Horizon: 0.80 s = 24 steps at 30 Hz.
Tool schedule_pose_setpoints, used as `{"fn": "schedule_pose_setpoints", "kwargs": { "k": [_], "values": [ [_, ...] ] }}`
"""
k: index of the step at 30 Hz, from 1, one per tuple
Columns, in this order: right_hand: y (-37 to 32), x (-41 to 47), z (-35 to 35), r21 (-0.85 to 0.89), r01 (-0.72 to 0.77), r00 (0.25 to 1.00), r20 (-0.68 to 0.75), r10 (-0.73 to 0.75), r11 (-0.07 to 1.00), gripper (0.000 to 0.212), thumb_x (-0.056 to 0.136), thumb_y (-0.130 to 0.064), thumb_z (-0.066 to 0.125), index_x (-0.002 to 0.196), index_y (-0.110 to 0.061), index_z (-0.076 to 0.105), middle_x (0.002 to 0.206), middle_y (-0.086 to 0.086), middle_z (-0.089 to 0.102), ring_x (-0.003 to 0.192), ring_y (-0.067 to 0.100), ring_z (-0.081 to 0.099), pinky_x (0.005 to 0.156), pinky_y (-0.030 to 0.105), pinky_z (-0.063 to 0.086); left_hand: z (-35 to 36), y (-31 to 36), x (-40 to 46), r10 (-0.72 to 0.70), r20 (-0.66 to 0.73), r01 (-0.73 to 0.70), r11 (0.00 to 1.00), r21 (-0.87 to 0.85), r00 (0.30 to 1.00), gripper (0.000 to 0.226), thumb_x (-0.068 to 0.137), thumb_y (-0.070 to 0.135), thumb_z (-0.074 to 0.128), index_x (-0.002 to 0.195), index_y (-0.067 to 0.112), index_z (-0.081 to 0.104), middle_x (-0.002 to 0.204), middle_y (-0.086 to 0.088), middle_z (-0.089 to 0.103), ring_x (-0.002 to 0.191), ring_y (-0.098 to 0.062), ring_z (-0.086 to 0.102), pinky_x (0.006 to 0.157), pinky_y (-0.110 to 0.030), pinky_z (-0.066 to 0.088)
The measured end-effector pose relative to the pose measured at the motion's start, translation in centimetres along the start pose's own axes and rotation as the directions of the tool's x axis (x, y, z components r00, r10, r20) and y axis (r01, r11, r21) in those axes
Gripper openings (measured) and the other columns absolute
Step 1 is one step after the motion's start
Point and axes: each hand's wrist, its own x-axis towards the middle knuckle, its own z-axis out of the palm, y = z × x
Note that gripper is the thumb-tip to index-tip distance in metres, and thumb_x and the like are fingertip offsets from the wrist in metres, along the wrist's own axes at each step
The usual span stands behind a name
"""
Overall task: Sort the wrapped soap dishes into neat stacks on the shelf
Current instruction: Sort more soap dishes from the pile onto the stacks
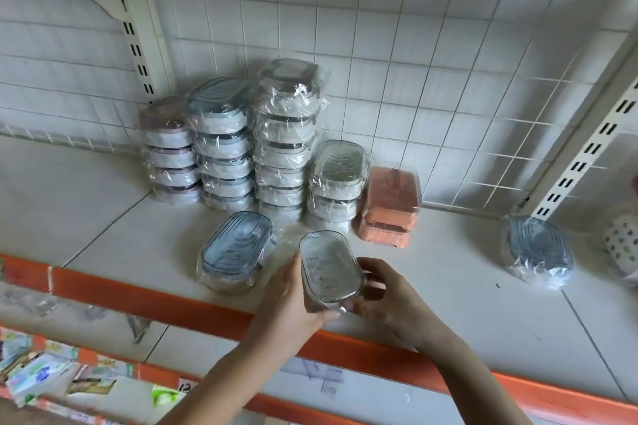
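Both my hands hold one grey wrapped soap dish point(328, 267) just above the white shelf point(431, 272), near its front edge. My left hand point(288, 293) grips its left side and my right hand point(383, 293) its right side. Against the back stand stacks of wrapped dishes: a pink-lidded stack point(171, 152), a blue stack point(224, 145), a tall grey stack point(286, 134) and a short grey stack point(336, 183). An orange stack point(392, 205) stands to their right. A loose blue dish point(236, 250) lies left of my hands. Another blue dish point(538, 250) lies far right.
A white wire grid panel point(397, 62) backs the shelf. An orange strip point(165, 304) runs along the shelf's front edge. A white dotted item point(621, 245) sits at the far right edge. Lower shelves hold colourful packets point(38, 369) at the bottom left.
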Motion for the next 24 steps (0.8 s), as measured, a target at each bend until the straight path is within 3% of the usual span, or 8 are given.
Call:
{"fn": "schedule_pose_setpoints", "kwargs": {
  "k": [2, 6, 9, 12, 15, 18, 21, 24],
  "values": [
    [0.0, -0.5, 0.7, -0.023, 0.027, 0.999, -0.046, -0.028, 0.999, 0.063, 0.068, -0.015, 0.085, 0.12, -0.027, 0.051, 0.111, -0.001, 0.061, 0.098, 0.016, 0.065, 0.083, 0.021, 0.052, -0.5, -0.2, -0.1, 0.038, 0.003, -0.038, 0.997, -0.068, 0.999, 0.101, 0.058, 0.036, 0.086, 0.142, 0.02, 0.033, 0.132, 0.008, 0.049, 0.125, -0.008, 0.043, 0.104, -0.019, 0.035],
    [-0.8, -1.8, 2.4, -0.103, 0.213, 0.947, -0.222, -0.231, 0.972, 0.063, 0.064, -0.036, 0.083, 0.115, -0.041, 0.047, 0.118, -0.005, 0.055, 0.107, 0.009, 0.057, 0.089, 0.017, 0.047, -2.0, -0.5, -0.5, 0.137, -0.046, -0.142, 0.982, -0.123, 0.989, 0.104, 0.062, 0.025, 0.086, 0.145, 0.022, 0.024, 0.136, 0.013, 0.036, 0.128, 0.0, 0.031, 0.101, 0.001, 0.016],
    [-2.0, -2.8, 3.5, -0.098, 0.345, 0.876, -0.323, -0.358, 0.933, 0.065, 0.067, -0.049, 0.078, 0.122, -0.038, 0.045, 0.122, -0.001, 0.053, 0.112, 0.013, 0.054, 0.092, 0.016, 0.044, -3.5, 0.0, -0.3, 0.221, -0.064, -0.228, 0.963, -0.145, 0.973, 0.104, 0.063, 0.026, 0.086, 0.142, 0.032, 0.018, 0.137, 0.019, 0.031, 0.129, 0.005, 0.027, 0.103, -0.001, 0.016],
    [-3.1, -2.8, 3.6, -0.106, 0.409, 0.825, -0.38, -0.417, 0.906, 0.066, 0.072, -0.049, 0.075, 0.127, -0.029, 0.045, 0.125, -0.001, 0.052, 0.116, 0.016, 0.052, 0.092, 0.016, 0.044, -4.8, 0.7, 1.0, 0.309, -0.078, -0.318, 0.936, -0.15, 0.948, 0.102, 0.063, 0.03, 0.085, 0.142, 0.034, 0.021, 0.135, 0.027, 0.03, 0.125, -0.001, 0.037, 0.105, -0.015, 0.029],
    [-4.2, -1.7, 3.2, -0.114, 0.424, 0.788, -0.442, -0.428, 0.898, 0.071, 0.072, -0.054, 0.073, 0.127, -0.018, 0.047, 0.121, -0.004, 0.056, 0.113, 0.014, 0.054, 0.089, 0.014, 0.045, -5.5, 1.4, 2.8, 0.347, -0.086, -0.357, 0.92, -0.161, 0.934, 0.094, 0.068, 0.032, 0.082, 0.145, 0.027, 0.029, 0.138, 0.014, 0.04, 0.123, -0.008, 0.043, 0.103, -0.028, 0.037],
    [-5.5, -0.3, 2.6, -0.14, 0.412, 0.763, -0.487, -0.425, 0.901, 0.06, 0.073, -0.041, 0.074, 0.124, -0.025, 0.047, 0.117, -0.004, 0.058, 0.108, 0.007, 0.055, 0.087, 0.012, 0.045, -5.9, 2.3, 5.0, 0.361, -0.108, -0.376, 0.909, -0.18, 0.926, 0.084, 0.071, 0.027, 0.081, 0.141, 0.019, 0.036, 0.137, 0.002, 0.045, 0.118, -0.017, 0.049, 0.101, -0.032, 0.039],
    [-6.5, 1.3, 1.7, -0.154, 0.391, 0.768, -0.489, -0.414, 0.908, 0.05, 0.079, -0.032, 0.068, 0.12, -0.046, 0.044, 0.12, -0.002, 0.057, 0.103, 0.006, 0.058, 0.086, 0.017, 0.047, -6.2, 3.2, 7.1, 0.426, -0.136, -0.445, 0.877, -0.181, 0.894, 0.069, 0.076, 0.021, 0.075, 0.136, 0.013, 0.042, 0.131, -0.003, 0.048, 0.12, -0.015, 0.048, 0.103, -0.033, 0.039],
    [-6.8, 3.0, 0.9, -0.168, 0.375, 0.765, -0.499, -0.407, 0.912, 0.049, 0.082, -0.036, 0.067, 0.122, -0.049, 0.042, 0.124, -0.004, 0.055, 0.105, 0.014, 0.058, 0.085, 0.027, 0.051, -6.6, 3.8, 8.9, 0.432, -0.146, -0.453, 0.874, -0.176, 0.89, 0.062, 0.078, 0.015, 0.075, 0.133, 0.011, 0.045, 0.125, -0.004, 0.05, 0.115, -0.01, 0.05, 0.102, -0.018, 0.037]
  ]
}}
